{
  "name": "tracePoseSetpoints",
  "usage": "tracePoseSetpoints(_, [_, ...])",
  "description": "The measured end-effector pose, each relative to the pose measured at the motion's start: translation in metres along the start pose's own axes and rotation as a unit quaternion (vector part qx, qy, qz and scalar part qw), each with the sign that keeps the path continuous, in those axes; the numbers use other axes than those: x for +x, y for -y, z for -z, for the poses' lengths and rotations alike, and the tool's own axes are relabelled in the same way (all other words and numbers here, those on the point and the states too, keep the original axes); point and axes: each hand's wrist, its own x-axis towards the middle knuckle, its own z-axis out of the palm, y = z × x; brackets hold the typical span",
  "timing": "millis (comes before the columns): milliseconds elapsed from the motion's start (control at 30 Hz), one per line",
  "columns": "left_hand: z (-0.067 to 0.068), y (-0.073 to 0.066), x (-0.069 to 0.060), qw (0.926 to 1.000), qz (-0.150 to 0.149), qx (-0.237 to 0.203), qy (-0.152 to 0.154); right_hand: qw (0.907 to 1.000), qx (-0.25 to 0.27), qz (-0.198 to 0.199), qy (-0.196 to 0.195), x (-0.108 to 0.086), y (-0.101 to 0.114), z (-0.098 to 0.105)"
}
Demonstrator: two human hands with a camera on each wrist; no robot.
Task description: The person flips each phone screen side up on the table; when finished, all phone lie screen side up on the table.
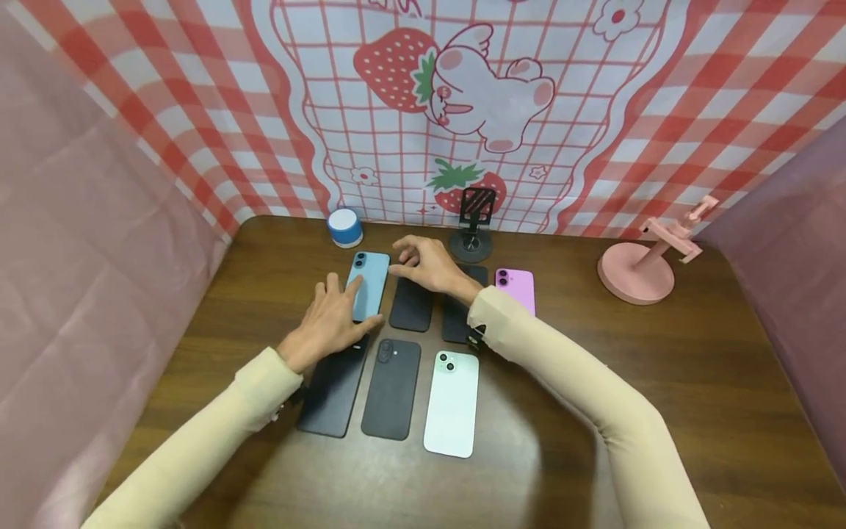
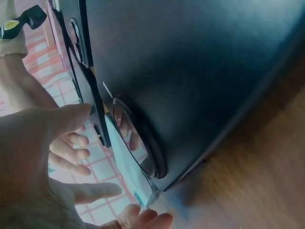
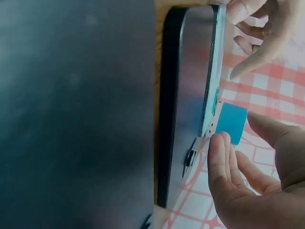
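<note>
My left hand [image 1: 328, 319] spreads its fingers at a light-blue phone [image 1: 374, 285], index finger over the phone's back and thumb near its lower edge. Whether those fingertips touch it I cannot tell. Below that hand lies a large black phone [image 1: 333, 397], partly covered by it. My right hand [image 1: 432, 266], loosely bent and holding nothing, hovers over the top of a dark phone [image 1: 411, 308]. Its wrist crosses a second dark phone [image 1: 456, 319], and the sleeve hides part of a pink phone [image 1: 518, 286]. In front lie a dark grey phone [image 1: 391, 389] and a mint phone [image 1: 452, 404].
A blue and white cylinder [image 1: 345, 229] stands at the back left of the wooden table [image 1: 694, 382]. Behind the phones is a black folding stand [image 1: 472, 239]; a pink stand [image 1: 637, 273] occupies the right side. Checked cloth [image 1: 277, 139] hangs along the back.
</note>
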Motion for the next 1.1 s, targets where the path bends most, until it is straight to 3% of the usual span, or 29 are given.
tracePoseSetpoints(433, [0.001, -0.006, 0.009, 0.9994, 0.02, 0.005, 0.027, 0.9961, 0.015, -0.083, -0.024, 0.025, 0.006, -0.017])
tracePoseSetpoints(833, [0.003, -0.008, 0.017, 0.9986, 0.012, 0.016, 0.048, 0.9926, 0.0, -0.118, -0.028, 0.034, 0.013, -0.028])
tracePoseSetpoints(1100, [0.004, -0.008, 0.016, 0.9979, 0.02, 0.007, 0.061, 0.9914, -0.025, -0.128, -0.01, 0.037, 0.014, -0.032])
